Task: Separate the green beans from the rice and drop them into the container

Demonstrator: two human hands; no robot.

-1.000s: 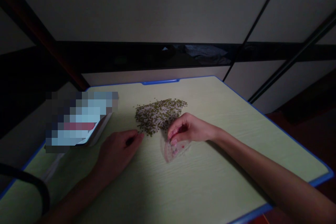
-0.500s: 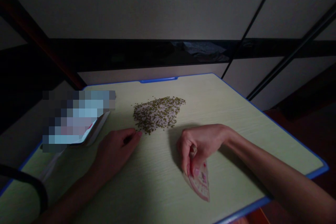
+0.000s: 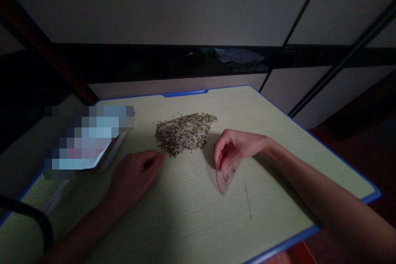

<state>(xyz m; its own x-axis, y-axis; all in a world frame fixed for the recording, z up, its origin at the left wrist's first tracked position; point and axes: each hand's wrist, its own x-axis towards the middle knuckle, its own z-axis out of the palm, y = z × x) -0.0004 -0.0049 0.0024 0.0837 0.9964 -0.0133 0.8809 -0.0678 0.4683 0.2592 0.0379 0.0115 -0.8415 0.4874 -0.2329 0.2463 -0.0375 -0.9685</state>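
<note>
A pile of green beans mixed with whitish grains [image 3: 185, 132] lies spread on the pale table [image 3: 278, 165]. My left hand [image 3: 136, 175] rests at its lower left edge, fingers curled and the thumb tip against the forefinger; anything between them is hidden. To the right of the pile, my right hand [image 3: 236, 146] is closed on a clear protractor [image 3: 226, 179] with pink-red markings. Its curved edge points down and toward me, and the fingers cover its upper part. A thin dark line [image 3: 248, 200] shows on the tabletop just right of the protractor; I cannot tell whether it is a mark or an object.
On the left stands a device with a lit, blurred-out screen [image 3: 95, 140]. A dark curved bar or cable [image 3: 37, 216] is at the lower left. Blue edging [image 3: 185, 93] borders the table, and pale cabinet panels [image 3: 173, 4] rise behind it.
My right hand has moved up and away from me with the protractor, uncovering the thin dark line on the table. My left hand stays by the pile.
</note>
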